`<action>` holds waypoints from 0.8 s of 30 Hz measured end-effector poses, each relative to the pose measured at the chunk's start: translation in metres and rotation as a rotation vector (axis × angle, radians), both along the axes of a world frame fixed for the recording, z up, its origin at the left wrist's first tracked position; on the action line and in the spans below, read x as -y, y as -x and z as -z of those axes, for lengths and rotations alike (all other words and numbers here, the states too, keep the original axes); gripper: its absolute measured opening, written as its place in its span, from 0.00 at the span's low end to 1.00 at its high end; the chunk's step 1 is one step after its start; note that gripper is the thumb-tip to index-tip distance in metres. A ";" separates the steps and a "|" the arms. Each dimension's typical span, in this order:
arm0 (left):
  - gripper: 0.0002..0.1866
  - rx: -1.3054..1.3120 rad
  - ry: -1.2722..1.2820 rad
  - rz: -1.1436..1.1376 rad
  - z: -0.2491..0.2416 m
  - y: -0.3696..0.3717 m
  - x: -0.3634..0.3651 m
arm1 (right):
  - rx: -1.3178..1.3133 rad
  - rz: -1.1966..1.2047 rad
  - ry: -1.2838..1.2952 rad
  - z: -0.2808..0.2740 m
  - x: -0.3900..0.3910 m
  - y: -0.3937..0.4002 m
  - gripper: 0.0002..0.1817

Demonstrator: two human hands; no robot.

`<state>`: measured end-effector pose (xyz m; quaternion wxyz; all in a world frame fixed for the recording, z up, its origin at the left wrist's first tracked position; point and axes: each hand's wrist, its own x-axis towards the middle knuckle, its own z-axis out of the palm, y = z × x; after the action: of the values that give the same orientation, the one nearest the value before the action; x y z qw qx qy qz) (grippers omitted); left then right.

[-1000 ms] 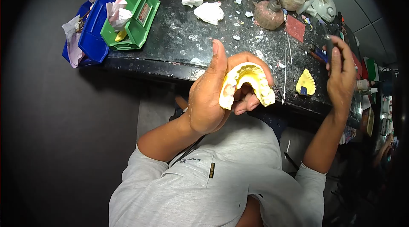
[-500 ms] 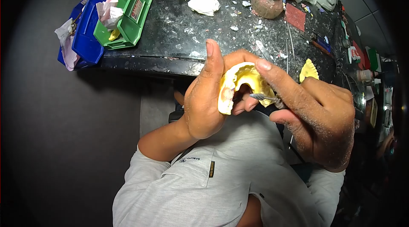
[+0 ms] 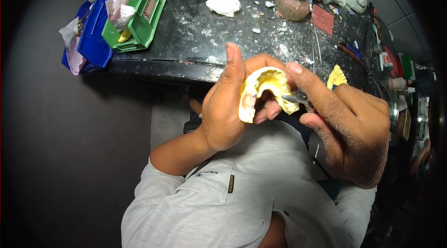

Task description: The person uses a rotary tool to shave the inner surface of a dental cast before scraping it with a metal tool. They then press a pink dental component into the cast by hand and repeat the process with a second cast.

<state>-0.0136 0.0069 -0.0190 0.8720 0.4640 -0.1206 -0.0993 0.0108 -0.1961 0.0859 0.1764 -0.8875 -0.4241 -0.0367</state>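
My left hand (image 3: 228,108) grips a yellow horseshoe-shaped dental cast (image 3: 260,87) above my lap, thumb raised along its left side. My right hand (image 3: 349,131), dusted with powder, holds a thin metal rotary tool (image 3: 295,100) whose tip touches the right arm of the cast. The forefinger of that hand stretches over the tool toward the cast. A second yellow cast (image 3: 336,77) lies on the dark worktop (image 3: 195,38) behind my right hand.
A green bin (image 3: 139,15) and a blue bin (image 3: 91,33) with crumpled paper stand at the worktop's left edge. White plaster lumps (image 3: 223,3), two round dusty jars (image 3: 292,3) and small tools lie farther back. Plaster chips cover the surface.
A second ago my right hand was up at the worktop's right side holding a dark tool. It has since come down to the cast, and the tool tip has shifted slightly right along the cast.
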 end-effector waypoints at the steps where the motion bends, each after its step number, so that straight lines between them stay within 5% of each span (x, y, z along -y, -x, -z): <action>1: 0.49 -0.054 0.005 -0.043 -0.004 0.001 0.003 | 0.005 -0.008 0.001 -0.001 0.000 0.000 0.27; 24: 0.49 -0.130 0.071 -0.130 -0.003 -0.007 0.010 | -0.022 0.070 -0.016 -0.012 0.004 0.001 0.25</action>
<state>-0.0066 -0.0032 -0.0156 0.8985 0.4322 -0.0366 -0.0681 0.0094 -0.2004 0.0977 0.1866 -0.9008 -0.3904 -0.0365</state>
